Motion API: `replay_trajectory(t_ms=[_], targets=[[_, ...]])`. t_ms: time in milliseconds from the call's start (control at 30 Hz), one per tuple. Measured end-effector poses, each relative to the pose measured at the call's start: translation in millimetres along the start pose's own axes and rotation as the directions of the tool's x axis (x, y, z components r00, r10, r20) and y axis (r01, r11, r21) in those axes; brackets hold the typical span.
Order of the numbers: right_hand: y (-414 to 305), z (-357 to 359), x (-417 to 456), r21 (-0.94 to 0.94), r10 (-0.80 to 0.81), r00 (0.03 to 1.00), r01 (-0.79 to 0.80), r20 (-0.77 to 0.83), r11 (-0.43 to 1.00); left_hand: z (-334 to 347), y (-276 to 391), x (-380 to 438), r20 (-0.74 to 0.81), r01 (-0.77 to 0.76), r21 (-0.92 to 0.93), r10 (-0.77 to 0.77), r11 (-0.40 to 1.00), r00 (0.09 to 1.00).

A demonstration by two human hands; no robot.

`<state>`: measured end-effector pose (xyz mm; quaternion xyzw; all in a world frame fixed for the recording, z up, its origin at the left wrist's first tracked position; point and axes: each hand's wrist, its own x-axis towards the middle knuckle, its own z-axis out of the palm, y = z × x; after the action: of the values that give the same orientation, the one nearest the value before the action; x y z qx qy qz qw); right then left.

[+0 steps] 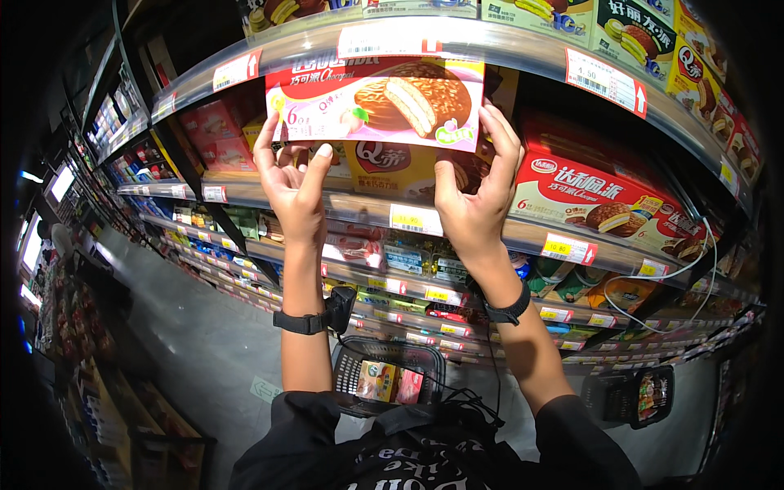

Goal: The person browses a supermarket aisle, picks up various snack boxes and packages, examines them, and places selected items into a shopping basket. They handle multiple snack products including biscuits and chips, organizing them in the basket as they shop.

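Observation:
Both of my hands are raised at the shelves, with a red, white and pink Chocopai snack box (380, 104) between them, just below the upper shelf edge. My left hand (294, 171) grips the box's left end, thumb below its lower edge. The right end is gripped by my right hand (484, 171), its fingers up along the side. Behind and below the box, a yellow snack box (389, 168) with a brown oval stands on the middle shelf. Right of my right hand lie red and cream Chocopai boxes (588, 190). What lies behind the held box is partly hidden.
The upper shelf edge (514, 52) and middle shelf edge (367, 205) carry price tags. Lower shelves hold packaged snacks. On the floor below stands a black shopping basket (441, 361) holding small boxes; another basket (670, 398) is at right. A white cable (652, 277) loops at right. A person (61, 239) is far left.

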<state>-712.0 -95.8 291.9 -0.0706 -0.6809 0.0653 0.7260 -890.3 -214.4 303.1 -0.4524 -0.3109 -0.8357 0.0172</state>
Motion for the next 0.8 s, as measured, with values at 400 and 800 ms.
replay_trajectory(t_ms=[400, 800], targets=[[5, 1, -6, 0.355, 0.125, 0.991, -0.098, -0.055, 0.930, -8, -2, 6, -0.152, -0.168, 0.105, 0.183, 0.980, 0.971], [-52, 1, -78, 0.654, 0.395, 0.916, -0.343, 0.073, 0.675, -62, 15, -58, -0.280, -0.120, 0.124, 0.150, 0.985, 0.948]])
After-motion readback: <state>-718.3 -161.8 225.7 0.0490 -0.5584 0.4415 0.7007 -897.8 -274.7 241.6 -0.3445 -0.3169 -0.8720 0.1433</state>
